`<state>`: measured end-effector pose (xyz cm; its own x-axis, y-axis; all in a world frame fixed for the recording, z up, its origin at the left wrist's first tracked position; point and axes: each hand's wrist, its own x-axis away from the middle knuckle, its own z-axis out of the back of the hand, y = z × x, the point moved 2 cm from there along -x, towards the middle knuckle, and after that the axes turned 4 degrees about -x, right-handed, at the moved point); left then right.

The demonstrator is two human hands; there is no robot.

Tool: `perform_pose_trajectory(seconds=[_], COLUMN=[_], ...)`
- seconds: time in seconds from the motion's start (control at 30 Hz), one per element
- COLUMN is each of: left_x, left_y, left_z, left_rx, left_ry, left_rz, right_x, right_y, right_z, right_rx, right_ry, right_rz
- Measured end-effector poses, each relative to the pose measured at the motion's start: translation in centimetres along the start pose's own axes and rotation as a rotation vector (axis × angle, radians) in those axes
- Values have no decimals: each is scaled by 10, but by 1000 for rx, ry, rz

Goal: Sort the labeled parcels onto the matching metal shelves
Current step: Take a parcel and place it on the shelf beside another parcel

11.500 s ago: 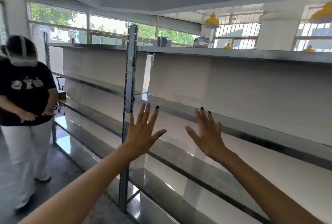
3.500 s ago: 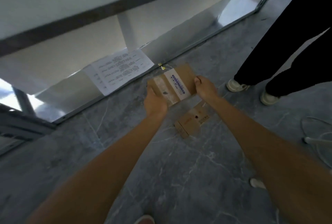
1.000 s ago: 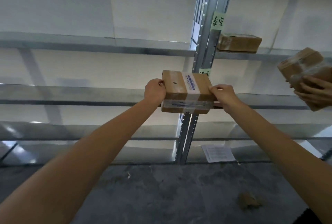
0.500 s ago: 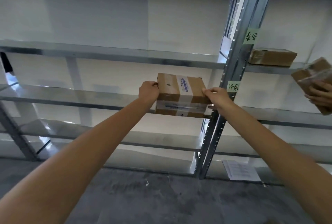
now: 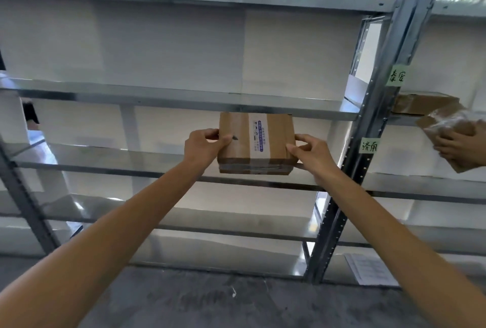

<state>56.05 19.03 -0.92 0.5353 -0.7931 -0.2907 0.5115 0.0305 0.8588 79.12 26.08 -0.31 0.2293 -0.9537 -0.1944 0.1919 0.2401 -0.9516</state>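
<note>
A brown cardboard parcel (image 5: pixel 256 142) with a white and blue label on its top is held in front of the metal shelves (image 5: pixel 168 102). My left hand (image 5: pixel 203 144) grips its left edge and my right hand (image 5: pixel 311 152) grips its right edge. The parcel hangs between two shelf levels, just left of the grey upright post (image 5: pixel 368 130). Two green handwritten tags (image 5: pixel 397 76) (image 5: pixel 369 145) are stuck on that post.
Another person's hand (image 5: pixel 460 144) holds a taped parcel (image 5: pixel 447 123) at the right edge. A further brown parcel (image 5: pixel 423 102) lies on the right bay's shelf. A printed sheet (image 5: pixel 368 268) lies on the bottom shelf. The floor is grey stone.
I have shifted left along the shelves with the parcel still held in both hands; the post now stands to the parcel's right. The parcel sits a little higher against the shelves.
</note>
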Motion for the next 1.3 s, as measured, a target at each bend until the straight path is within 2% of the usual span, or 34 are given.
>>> perform_pose_trajectory(seconds=[0.3,0.5,0.87,1.07,1.3], left_x=[1,3,2,-5,-3], left_y=[-30,-33,-17,-8,-14], left_z=[38,40,32,26,15], left_rx=[71,84,111,208,239], left_ry=[-35,-63,-86,-132,-183], left_rz=[33,76,97,131,123], right_x=[17,16,12,10,9], right_y=[-5,-4,4,3,10], right_z=[-50,-51,-41,-40,-31], right_rx=[0,-41,-25,-134,-321], right_ry=[42,19,71,39,57], right_rz=[9,-59,-57,-76,-231])
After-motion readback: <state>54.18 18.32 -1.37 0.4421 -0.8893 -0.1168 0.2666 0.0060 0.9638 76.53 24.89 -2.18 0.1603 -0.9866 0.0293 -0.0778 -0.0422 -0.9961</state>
